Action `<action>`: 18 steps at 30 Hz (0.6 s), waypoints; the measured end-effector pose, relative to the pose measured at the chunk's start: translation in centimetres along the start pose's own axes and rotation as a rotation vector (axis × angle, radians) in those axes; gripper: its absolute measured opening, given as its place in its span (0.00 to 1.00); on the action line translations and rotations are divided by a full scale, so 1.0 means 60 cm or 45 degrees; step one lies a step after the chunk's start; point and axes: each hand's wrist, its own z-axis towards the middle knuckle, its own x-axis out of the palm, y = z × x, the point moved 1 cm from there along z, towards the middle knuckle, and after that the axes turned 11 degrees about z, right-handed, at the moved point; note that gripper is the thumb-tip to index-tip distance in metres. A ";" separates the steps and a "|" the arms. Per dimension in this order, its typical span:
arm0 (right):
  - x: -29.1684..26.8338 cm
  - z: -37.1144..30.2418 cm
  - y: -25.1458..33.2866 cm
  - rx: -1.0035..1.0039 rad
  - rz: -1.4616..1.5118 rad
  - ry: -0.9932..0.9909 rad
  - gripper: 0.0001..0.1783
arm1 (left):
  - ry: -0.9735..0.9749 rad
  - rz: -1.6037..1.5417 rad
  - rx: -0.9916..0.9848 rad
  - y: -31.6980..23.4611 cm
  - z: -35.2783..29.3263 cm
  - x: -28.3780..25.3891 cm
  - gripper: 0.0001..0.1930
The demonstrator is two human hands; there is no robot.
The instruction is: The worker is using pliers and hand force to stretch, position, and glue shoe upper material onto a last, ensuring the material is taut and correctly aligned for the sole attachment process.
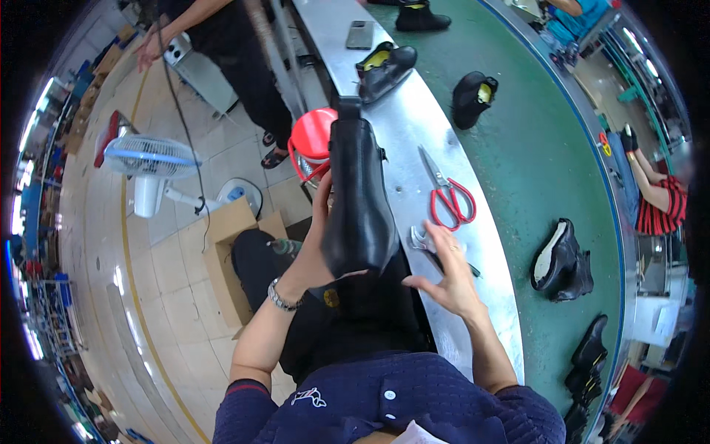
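My left hand [314, 248] is wrapped round a black leather ankle boot [361, 200], holding it up over my lap. The boot's toe points toward me and its pull tab stands at the far end. Over the metal bench, my right hand [450, 281] is open, fingers spread and apart from the boot. Partly hidden by its fingers lies a tool with a silver head [420, 239] and a dark handle, seemingly a hammer. Just beyond are scissors with red handles [452, 206], blades pointing away. A red-lidded container [314, 133] stands behind the boot.
The metal bench [481, 259] also carries another black boot [386, 72] and a phone [360, 35]. More black boots [563, 263] ride the green conveyor [518, 170]. On my left are a cardboard box [225, 259], a fan [151, 159] and a standing person [237, 59].
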 end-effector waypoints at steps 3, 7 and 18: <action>0.010 0.024 0.029 0.090 0.443 0.133 0.63 | 0.193 0.024 -0.032 -0.054 0.011 0.017 0.50; -0.011 -0.001 0.022 0.169 1.088 -0.144 0.59 | 0.214 -0.540 -0.276 -0.049 0.035 0.042 0.46; -0.184 -0.007 -0.117 0.979 -0.142 -1.035 0.34 | 0.251 -0.376 -0.569 -0.022 -0.002 -0.032 0.36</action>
